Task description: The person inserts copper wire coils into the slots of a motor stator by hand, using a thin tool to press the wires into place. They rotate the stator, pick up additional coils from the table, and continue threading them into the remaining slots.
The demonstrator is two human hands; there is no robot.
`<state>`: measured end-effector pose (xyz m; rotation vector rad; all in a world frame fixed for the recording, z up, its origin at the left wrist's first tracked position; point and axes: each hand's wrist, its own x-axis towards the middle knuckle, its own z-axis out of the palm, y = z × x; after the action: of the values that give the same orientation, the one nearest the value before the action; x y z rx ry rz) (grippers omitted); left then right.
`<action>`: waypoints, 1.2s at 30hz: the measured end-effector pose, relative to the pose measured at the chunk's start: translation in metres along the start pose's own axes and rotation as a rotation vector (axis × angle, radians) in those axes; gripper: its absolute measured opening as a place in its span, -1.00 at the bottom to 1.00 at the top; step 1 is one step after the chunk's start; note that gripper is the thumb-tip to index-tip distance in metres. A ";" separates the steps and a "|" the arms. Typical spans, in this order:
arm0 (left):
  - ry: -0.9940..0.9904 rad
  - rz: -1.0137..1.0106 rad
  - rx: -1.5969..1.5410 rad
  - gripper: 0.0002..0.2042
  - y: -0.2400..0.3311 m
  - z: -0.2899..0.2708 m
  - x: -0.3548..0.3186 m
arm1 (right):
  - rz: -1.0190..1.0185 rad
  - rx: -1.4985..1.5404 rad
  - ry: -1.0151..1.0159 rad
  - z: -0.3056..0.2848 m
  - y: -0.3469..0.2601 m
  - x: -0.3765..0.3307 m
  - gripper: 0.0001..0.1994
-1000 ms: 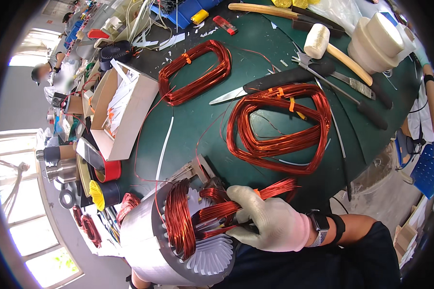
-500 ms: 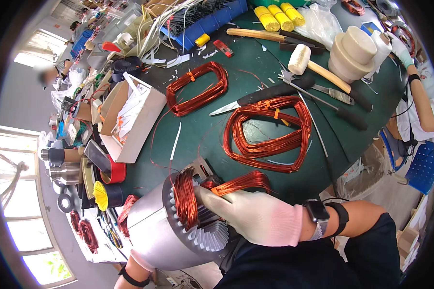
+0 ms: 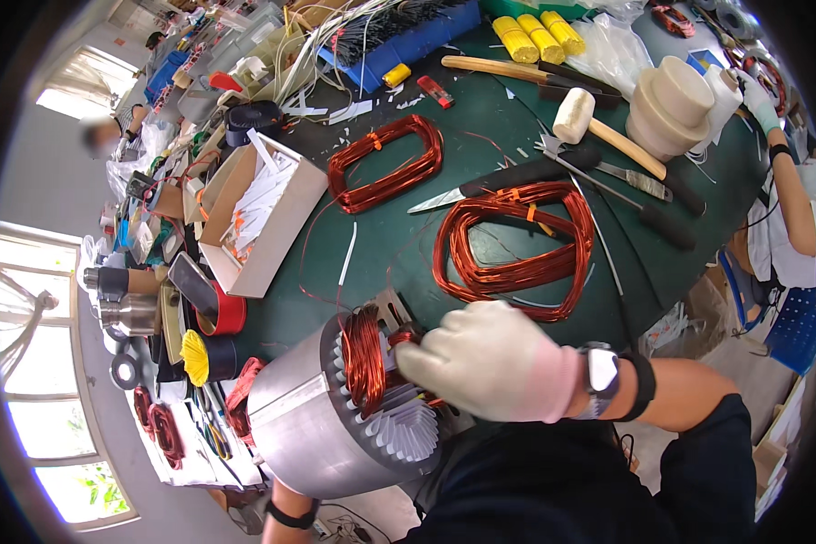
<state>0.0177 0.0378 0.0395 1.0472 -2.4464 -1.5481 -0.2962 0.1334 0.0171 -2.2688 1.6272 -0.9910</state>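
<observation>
A grey metal motor stator (image 3: 304,403) lies on its side at the near table edge, its open end turned right. A bundle of copper wire (image 3: 364,363) hangs over its slotted rim, with white paper slot liners (image 3: 403,435) fanned out below. My right hand (image 3: 494,363), in a white glove, is closed at the opening; parts of a second copper coil (image 3: 405,335) show beside its fingers, the rest covered by the hand. From below, my left forearm (image 3: 288,508) reaches behind the stator, which hides that hand.
Two tied copper coils, a larger one (image 3: 453,249) and a smaller one (image 3: 343,186), lie on the green table (image 3: 385,249). Beyond are a knife (image 3: 517,177), a mallet (image 3: 575,116) and a white stepped block (image 3: 671,104). Left stands a cardboard box (image 3: 281,231) of paper strips. Another person's arm (image 3: 791,195) is far right.
My right hand has lifted slightly and curled over the coil whose banded loop was showing before. The left glove's cuff has gone out of sight behind the stator. The view has shifted slightly.
</observation>
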 end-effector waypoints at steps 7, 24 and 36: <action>0.018 0.025 0.023 -0.47 0.005 0.044 0.006 | -0.027 -0.126 -0.107 0.020 -0.008 0.019 -0.85; 0.058 0.114 0.130 -0.53 -0.030 0.027 -0.038 | 0.418 0.688 -0.192 0.032 0.005 -0.056 -0.69; 0.076 0.101 0.211 -0.57 -0.034 0.031 -0.041 | 0.182 0.378 0.072 0.044 -0.004 -0.050 -0.81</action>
<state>0.0541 0.0762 0.0077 0.9740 -2.6085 -1.2195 -0.2756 0.1694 -0.0347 -1.8257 1.4894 -1.2237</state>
